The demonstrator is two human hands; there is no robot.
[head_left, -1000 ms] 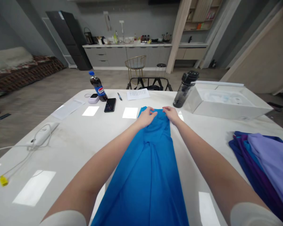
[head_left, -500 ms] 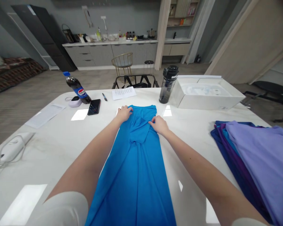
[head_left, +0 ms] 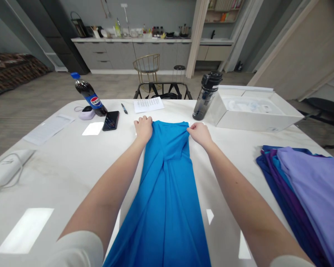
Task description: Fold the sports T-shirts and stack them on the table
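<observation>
A bright blue garment (head_left: 174, 196) stretches lengthwise down the white table, narrow at the far end and wider toward me. Folds run along its middle from a bunched part near the top. My left hand (head_left: 143, 129) is closed at its far left corner, fingers curled against the cloth edge. At the far right corner my right hand (head_left: 200, 134) pinches the fabric between thumb and fingers. The near end of the garment runs out of view at the bottom.
Right of me lies a stack of folded purple and blue clothes (head_left: 308, 178). Behind it stand an open white box (head_left: 253, 120) and a dark drinking bottle (head_left: 206, 98). A cola bottle (head_left: 90, 97), phone (head_left: 110, 121), pen (head_left: 124, 108), paper sheets (head_left: 149, 105) and white power strip (head_left: 9, 167) are also there.
My hands have moved apart to the garment's far corners, the right one going outward and up. The top of the cloth is spread flatter and its bunched middle is smoother.
</observation>
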